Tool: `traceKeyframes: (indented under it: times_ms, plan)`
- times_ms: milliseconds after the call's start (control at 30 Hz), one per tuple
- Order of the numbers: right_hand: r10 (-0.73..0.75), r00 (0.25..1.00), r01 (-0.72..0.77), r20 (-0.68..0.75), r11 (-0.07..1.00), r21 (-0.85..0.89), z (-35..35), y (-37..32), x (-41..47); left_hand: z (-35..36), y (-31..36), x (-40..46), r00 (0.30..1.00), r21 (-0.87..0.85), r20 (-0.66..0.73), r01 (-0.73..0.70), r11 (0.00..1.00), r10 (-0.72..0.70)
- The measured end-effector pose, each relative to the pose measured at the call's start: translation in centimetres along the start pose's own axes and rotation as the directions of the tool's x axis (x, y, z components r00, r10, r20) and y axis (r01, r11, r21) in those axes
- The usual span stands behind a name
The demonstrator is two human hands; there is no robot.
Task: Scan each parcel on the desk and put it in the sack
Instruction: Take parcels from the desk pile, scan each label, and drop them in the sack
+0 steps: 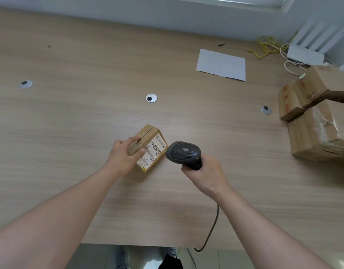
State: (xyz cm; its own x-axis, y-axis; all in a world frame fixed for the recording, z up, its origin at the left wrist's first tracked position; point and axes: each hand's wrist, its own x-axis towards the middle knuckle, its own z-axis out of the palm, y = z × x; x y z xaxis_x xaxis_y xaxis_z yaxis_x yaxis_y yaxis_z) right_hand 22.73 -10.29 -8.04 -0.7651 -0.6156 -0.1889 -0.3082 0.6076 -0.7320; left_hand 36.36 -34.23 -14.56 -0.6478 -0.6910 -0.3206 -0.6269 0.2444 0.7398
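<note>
While the wide wood-grain desk [70, 133] fills nearly the whole view, the action sits near its front edge, just about centre. Over on the right, a heap of brown cardboard parcels [318, 115] is stacked against the frame's edge, taped and creased, the biggest at the bottom and smaller ones leaning on top. Behind them, a white router [311, 45] with upright antennas and a tangle of yellow and white cables [268, 47] in the far corner. A blank white sheet of paper [221, 65] lies flat, well apart from everything else. Three round cable grommets [151, 98] dot the desk in a loose row.

Now the main event: the small parcel [147, 148], a brown cardboard box resting on the desk, its top seam split and ragged under tape, its white shipping label [152, 152] facing up, with barcodes, a QR code and black handwritten marks scrawled across it. The left hand [122, 154] grips the box from its left side, fingers laid over the top, thumb pressed at the near edge by the label. Just beside it, the right hand [204, 175] is wrapped tight round the handle of a black barcode scanner [183, 153], head tipped toward the label, its cable [212, 230] trailing off the desk's front edge.
</note>
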Motion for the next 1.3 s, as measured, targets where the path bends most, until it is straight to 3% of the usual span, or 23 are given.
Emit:
traceKeyframes:
  times_ms: [100,200,300,367,467,567,767,1033,1200,1300]
  plan:
    - [0.026,1.0,-0.026,-0.008,1.0,0.014,-0.1,0.5,0.1,0.1,0.7,1.0,1.0,0.259,-0.008,0.003,0.966,-0.001]
    - [0.047,0.999,-0.047,-0.005,0.999,0.025,-0.2,1.1,0.1,-0.7,1.5,1.8,0.992,0.353,0.123,-0.013,0.936,-0.032]
    - [0.101,0.995,-0.101,0.013,0.994,0.046,-0.4,1.1,0.2,-1.6,2.3,1.9,0.964,0.28,0.259,-0.021,0.96,-0.055]
    - [0.164,0.986,-0.166,0.04,0.983,0.081,-0.5,0.9,0.3,-1.7,2.8,1.7,0.95,0.133,0.296,0.059,0.989,-0.096]
    - [0.268,0.96,-0.278,0.081,0.947,0.16,-0.5,0.4,0.6,-1.8,3.1,1.5,0.953,-0.088,0.275,0.157,0.984,-0.127]
    - [0.311,0.947,-0.322,0.087,0.92,0.223,-0.3,-0.2,0.8,-1.5,3.3,1.4,0.981,-0.177,0.178,0.112,0.978,-0.08]
    - [0.322,0.942,-0.333,0.089,0.925,0.182,0.6,0.0,0.6,-0.3,2.9,1.7,0.996,-0.061,0.064,0.064,0.996,-0.06]
    - [0.343,0.936,-0.351,0.08,0.927,0.132,0.6,0.2,0.7,0.1,2.8,1.8,0.998,0.018,0.014,0.068,0.997,-0.069]
    - [0.34,0.937,-0.347,0.073,0.929,0.129,0.3,0.3,0.4,0.3,2.9,2.0,0.997,-0.001,0.021,0.078,0.997,-0.078]
    - [0.34,0.939,-0.344,0.048,0.929,0.139,0.2,0.4,0.1,0.4,2.4,2.3,0.981,-0.076,0.127,0.16,0.984,-0.15]
